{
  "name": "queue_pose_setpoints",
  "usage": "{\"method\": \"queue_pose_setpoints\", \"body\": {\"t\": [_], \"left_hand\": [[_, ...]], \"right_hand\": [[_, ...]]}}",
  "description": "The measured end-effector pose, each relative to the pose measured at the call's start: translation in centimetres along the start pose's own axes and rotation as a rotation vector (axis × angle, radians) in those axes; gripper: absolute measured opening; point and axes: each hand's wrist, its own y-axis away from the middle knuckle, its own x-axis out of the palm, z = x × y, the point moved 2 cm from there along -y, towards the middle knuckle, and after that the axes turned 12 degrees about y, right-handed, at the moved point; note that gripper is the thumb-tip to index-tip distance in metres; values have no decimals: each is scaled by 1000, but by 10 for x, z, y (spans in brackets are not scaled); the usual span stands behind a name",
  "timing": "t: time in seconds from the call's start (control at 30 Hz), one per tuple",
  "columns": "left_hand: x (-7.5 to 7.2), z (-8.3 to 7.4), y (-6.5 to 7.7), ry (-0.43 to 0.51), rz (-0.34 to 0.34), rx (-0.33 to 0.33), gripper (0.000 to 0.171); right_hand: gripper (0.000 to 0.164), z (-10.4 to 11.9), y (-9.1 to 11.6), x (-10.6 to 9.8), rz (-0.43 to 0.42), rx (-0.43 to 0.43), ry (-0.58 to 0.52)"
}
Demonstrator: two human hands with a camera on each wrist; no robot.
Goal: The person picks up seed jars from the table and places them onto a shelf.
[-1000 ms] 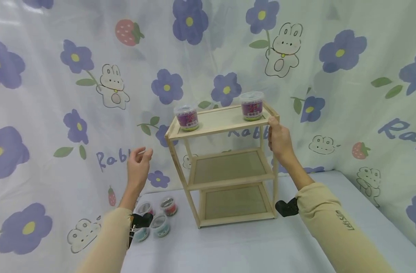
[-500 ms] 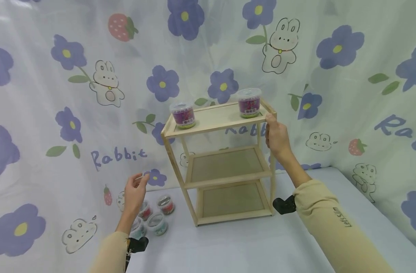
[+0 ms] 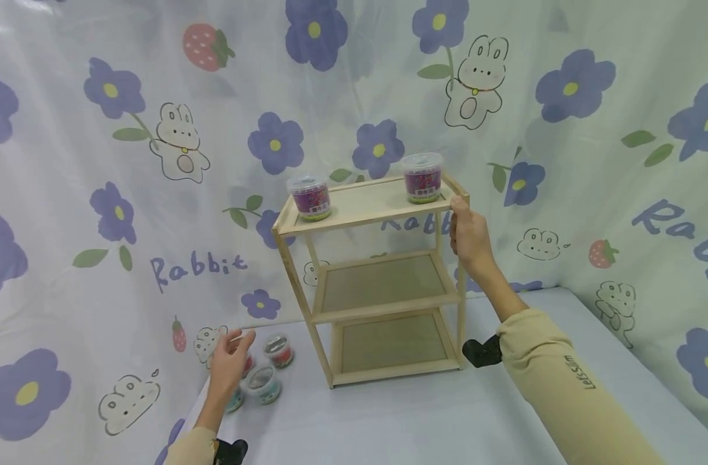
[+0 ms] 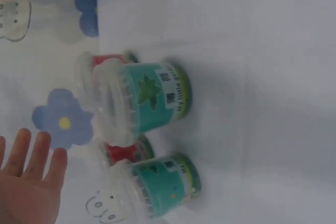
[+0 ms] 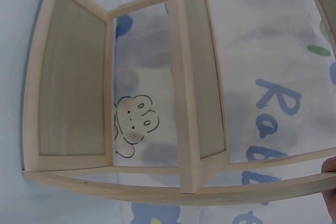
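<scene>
A three-tier wooden shelf (image 3: 383, 316) stands on the table. My right hand (image 3: 470, 236) grips its front right post just under the top board. Two purple-labelled plastic tubs with clear lids stand on that board: a left tub (image 3: 310, 197) and a right tub (image 3: 422, 178). My left hand (image 3: 230, 361) is over the cluster of tubs left of the shelf, fingers spread and holding nothing. In the left wrist view its fingers (image 4: 39, 156) are apart from a teal tub (image 4: 152, 93), a second teal tub (image 4: 165, 184) and two red ones, partly hidden behind them.
The middle tier (image 3: 383, 284) and bottom tier (image 3: 394, 342) of the shelf bear nothing. A red tub (image 3: 279, 351) stands nearest the shelf's left side. Behind everything hangs a curtain (image 3: 342, 84) printed with flowers and rabbits, meeting the white table (image 3: 400, 420) at its back edge.
My left hand has come down from beside the shelf to the tubs on the table. My right hand keeps its grip on the post. The head view has shifted slightly.
</scene>
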Motion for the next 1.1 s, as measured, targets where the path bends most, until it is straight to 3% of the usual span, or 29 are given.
{"method": "queue_pose_setpoints", "body": {"t": [0.23, 0.4, 0.63, 0.97, 1.1], "left_hand": [[3, 28, 8, -99, 45, -83, 87], [2, 40, 12, -115, 52, -112, 91], [6, 45, 12, -100, 64, -111, 87], [14, 65, 17, -168, 72, -137, 89], [21, 71, 20, -181, 72, -112, 92]], "right_hand": [[56, -1, 1, 1, 10, -1, -7], [56, 0, 1, 1, 15, -3, -23], [56, 2, 3, 0, 10, -4, -24], [56, 1, 2, 2, 23, -4, -27], [57, 1, 2, 1, 14, 3, -32]]}}
